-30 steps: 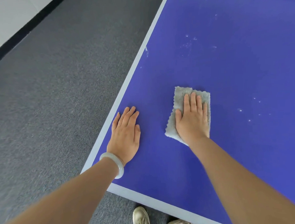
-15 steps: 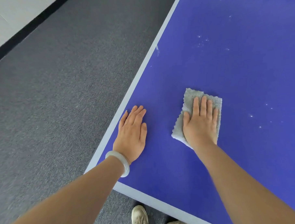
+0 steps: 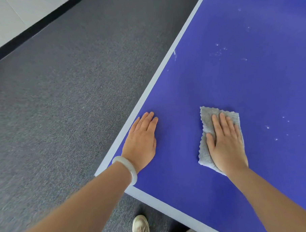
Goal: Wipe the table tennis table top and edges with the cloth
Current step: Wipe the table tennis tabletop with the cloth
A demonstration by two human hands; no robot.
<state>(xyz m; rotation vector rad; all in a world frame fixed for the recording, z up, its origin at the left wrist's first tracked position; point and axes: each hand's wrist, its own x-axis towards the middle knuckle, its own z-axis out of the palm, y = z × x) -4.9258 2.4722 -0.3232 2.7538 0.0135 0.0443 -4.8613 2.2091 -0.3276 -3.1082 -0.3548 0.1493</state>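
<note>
The blue table tennis table top (image 3: 252, 85) fills the right side, with a pale edge stripe (image 3: 157, 77) and its near left corner by my left wrist. My right hand (image 3: 225, 144) lies flat, fingers spread, pressing a folded grey cloth (image 3: 208, 118) onto the top. The cloth shows beyond the fingertips and along the thumb side. My left hand (image 3: 141, 142) rests palm down on the bare blue surface just inside the left edge, holding nothing. White specks (image 3: 275, 133) lie right of the cloth, and more specks (image 3: 217, 50) lie further up the table.
Grey carpet (image 3: 60, 102) covers the floor left of the table. A black skirting strip and a white wall (image 3: 13, 16) run along the top left. My shoes (image 3: 140, 227) show below the table's near edge. A pale bangle (image 3: 128, 167) sits on my left wrist.
My right hand has slid the cloth a little to the right, nearer the white specks. My left hand has stayed planted by the left edge. The view has shifted slightly.
</note>
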